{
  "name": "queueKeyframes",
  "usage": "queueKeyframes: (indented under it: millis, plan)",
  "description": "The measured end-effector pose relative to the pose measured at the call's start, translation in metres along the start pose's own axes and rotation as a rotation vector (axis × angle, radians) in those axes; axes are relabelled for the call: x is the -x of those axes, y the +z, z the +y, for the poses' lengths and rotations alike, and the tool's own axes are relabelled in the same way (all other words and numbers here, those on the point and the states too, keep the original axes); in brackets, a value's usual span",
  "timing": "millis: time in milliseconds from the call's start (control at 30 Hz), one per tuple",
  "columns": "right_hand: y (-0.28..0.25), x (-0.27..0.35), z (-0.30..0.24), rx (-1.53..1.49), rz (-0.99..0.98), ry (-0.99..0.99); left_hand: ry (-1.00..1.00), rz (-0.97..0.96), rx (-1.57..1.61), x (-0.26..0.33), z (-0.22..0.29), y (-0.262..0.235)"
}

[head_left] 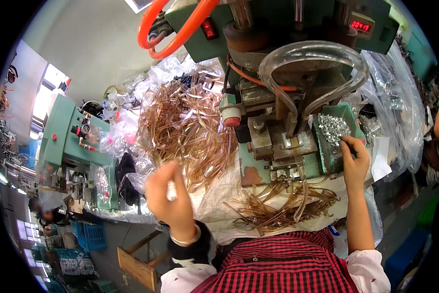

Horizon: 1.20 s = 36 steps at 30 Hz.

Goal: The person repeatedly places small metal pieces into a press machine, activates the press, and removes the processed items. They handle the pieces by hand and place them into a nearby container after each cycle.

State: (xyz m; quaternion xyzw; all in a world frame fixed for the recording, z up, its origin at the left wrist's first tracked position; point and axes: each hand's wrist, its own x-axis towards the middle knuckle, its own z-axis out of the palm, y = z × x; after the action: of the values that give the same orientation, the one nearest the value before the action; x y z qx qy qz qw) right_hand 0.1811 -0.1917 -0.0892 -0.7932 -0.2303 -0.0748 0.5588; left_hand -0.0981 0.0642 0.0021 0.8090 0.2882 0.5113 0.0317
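Metal pieces (333, 127) lie beside the right hand (356, 162).

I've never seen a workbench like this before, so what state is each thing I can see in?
Left hand: curled, blurred; contents unclear
Tray: partly filled
Right hand: fingers bent, at the tray's right edge
Bits: shiny, loose, heaped
Large strip pile: loose, tangled
Small strip pile: loose, tangled
Counter: lit red
Switch: on or off unclear
Clear hose: looped
Orange hose: curved
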Motion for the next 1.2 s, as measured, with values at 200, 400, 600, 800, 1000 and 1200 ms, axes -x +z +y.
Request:
queueKeyframes:
  millis: [200,400,600,800,1000,1200]
  plan:
    - [0.023,-0.008,-0.013,-0.155,-0.034,0.056,0.137,-0.33,-0.385,-0.014,-0.097,0.074]
    - [-0.001,0.004,-0.003,-0.091,0.043,0.083,0.007,-0.4,-0.549,0.024,-0.139,0.108]
    - [-0.009,0.001,-0.068,-0.22,-0.143,-0.088,-0.521,-0.521,0.495,0.011,-0.085,0.085]
    - [0.071,-0.002,-0.104,-0.618,-0.155,0.021,-0.525,-0.555,0.745,0.055,-0.08,0.1]
    - [0.068,0.001,-0.12,-0.861,-0.207,0.263,-0.438,-0.132,0.595,-0.005,0.019,0.043]
    - [0.05,0.015,-0.14,-0.777,-0.274,0.24,0.311,-0.029,0.738,-0.013,0.065,0.048]
